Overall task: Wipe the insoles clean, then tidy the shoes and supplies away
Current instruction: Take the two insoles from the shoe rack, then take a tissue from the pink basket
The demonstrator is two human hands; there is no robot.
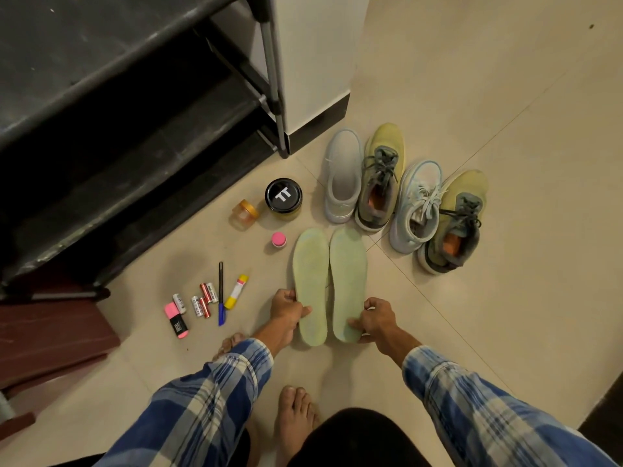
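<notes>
Two pale green insoles lie side by side on the tiled floor in front of me. My left hand point(288, 310) grips the heel end of the left insole point(310, 281). The heel end of the right insole point(348, 278) is pinched by my right hand point(372, 318). Beyond them stand a white shoe point(342, 175), a yellow-grey shoe point(381, 178), a second white shoe point(416, 205) with laces, and a second yellow-grey shoe point(453, 222). No cloth is visible.
Left of the insoles sit a black-lidded jar point(283, 197), a small amber jar point(245, 214), a pink-capped pot point(278, 240), a pen point(220, 293), a glue stick point(236, 291), several batteries point(202, 299) and a pink highlighter point(177, 320). A dark shoe rack point(101, 129) stands at left; my bare feet are below.
</notes>
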